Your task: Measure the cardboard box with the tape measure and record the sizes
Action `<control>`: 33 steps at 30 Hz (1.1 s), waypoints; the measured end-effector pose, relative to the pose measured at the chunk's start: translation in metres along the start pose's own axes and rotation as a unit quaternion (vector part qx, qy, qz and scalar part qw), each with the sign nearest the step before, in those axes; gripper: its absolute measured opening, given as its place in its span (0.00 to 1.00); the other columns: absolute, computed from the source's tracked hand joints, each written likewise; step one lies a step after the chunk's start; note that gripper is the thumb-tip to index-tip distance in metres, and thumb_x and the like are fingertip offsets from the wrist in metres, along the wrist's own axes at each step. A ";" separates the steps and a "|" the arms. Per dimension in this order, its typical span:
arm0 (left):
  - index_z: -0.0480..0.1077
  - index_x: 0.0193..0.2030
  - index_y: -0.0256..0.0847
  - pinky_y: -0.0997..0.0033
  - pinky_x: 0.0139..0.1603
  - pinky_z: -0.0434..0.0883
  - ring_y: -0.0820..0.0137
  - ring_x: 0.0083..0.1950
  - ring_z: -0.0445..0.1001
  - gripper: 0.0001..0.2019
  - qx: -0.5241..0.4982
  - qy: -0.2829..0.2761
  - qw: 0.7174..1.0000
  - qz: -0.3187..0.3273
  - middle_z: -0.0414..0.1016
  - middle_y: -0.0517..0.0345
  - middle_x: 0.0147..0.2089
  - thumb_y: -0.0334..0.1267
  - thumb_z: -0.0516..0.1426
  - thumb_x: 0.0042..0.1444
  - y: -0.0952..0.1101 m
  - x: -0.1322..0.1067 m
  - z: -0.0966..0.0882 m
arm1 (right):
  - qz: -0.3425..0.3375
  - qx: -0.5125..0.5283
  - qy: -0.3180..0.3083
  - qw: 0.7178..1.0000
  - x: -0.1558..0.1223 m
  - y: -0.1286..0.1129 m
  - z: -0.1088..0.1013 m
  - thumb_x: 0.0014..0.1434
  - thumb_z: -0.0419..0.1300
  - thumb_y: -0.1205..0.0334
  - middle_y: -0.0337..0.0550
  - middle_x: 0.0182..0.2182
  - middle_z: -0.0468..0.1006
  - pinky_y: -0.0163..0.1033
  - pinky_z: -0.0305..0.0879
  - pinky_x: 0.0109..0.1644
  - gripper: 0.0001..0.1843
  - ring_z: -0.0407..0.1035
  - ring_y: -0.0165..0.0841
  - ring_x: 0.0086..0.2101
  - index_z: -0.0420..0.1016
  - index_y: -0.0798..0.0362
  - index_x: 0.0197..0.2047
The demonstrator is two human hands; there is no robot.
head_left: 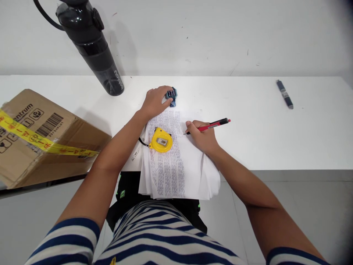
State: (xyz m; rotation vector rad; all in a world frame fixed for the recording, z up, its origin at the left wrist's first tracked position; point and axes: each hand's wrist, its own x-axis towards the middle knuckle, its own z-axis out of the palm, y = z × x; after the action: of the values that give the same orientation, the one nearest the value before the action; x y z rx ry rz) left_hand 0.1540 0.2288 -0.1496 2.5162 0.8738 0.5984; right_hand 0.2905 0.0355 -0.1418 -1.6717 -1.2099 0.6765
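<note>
My right hand (202, 135) is closed around a red and black pen (211, 126), its tip at the paper beside columns of small handwriting. Those columns run down the left part of the top sheet in a stack of paper (193, 173). Beyond the far edge of the stack, the thumb and fingers of my left hand (156, 101) hold a small dark digital watch (172, 94) with lit white marks on its face. A yellow tape measure (161, 140) with a black strap lies on the written sheet, between my two arms.
A tall black bottle (93, 51) stands at the back left by the wall. At the left is a taped cardboard box (52, 136). A dark marker-like stick (284, 94) lies far right on the white table (270, 140). The paper overhangs the table's front edge.
</note>
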 end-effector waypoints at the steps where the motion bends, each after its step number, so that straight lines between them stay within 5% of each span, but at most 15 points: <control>1: 0.65 0.60 0.52 0.55 0.66 0.60 0.60 0.62 0.69 0.20 0.000 -0.001 1.000 0.001 0.71 0.57 0.63 0.41 0.53 0.61 -0.001 0.000 0.000 | 0.001 0.001 0.001 1.000 0.000 0.000 0.000 0.60 0.58 0.47 0.36 0.16 0.64 0.38 0.61 0.28 0.24 0.60 0.29 0.22 0.67 0.51 0.18; 7: 0.67 0.58 0.50 0.54 0.67 0.59 0.59 0.64 0.67 0.18 0.006 -0.002 1.000 0.005 0.70 0.56 0.64 0.42 0.53 0.62 -0.003 0.000 0.002 | -0.002 0.006 -0.001 1.000 0.000 0.001 0.000 0.60 0.58 0.48 0.35 0.15 0.62 0.37 0.58 0.27 0.23 0.59 0.29 0.21 0.67 0.51 0.18; 15: 0.53 0.66 0.51 0.51 0.64 0.64 0.58 0.61 0.70 0.28 -0.032 0.003 0.999 -0.023 0.69 0.50 0.65 0.41 0.55 0.60 -0.001 0.000 0.001 | -0.010 -0.005 -0.017 1.000 -0.001 -0.001 -0.002 0.59 0.58 0.42 0.36 0.15 0.63 0.38 0.58 0.27 0.28 0.58 0.28 0.21 0.61 0.50 0.15; 33: 0.56 0.65 0.52 0.49 0.64 0.64 0.57 0.58 0.72 0.26 -0.027 0.003 0.999 -0.018 0.73 0.52 0.60 0.40 0.56 0.60 0.000 -0.001 -0.001 | -0.018 -0.021 -0.037 0.999 -0.002 0.000 -0.001 0.61 0.57 0.46 0.35 0.15 0.60 0.38 0.57 0.26 0.27 0.56 0.28 0.20 0.60 0.50 0.15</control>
State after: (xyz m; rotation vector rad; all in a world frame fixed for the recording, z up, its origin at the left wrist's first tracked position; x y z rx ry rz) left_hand 0.1529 0.2284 -0.1492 2.4473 0.8907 0.6090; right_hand 0.2907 0.0338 -0.1418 -1.6674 -1.3118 0.7016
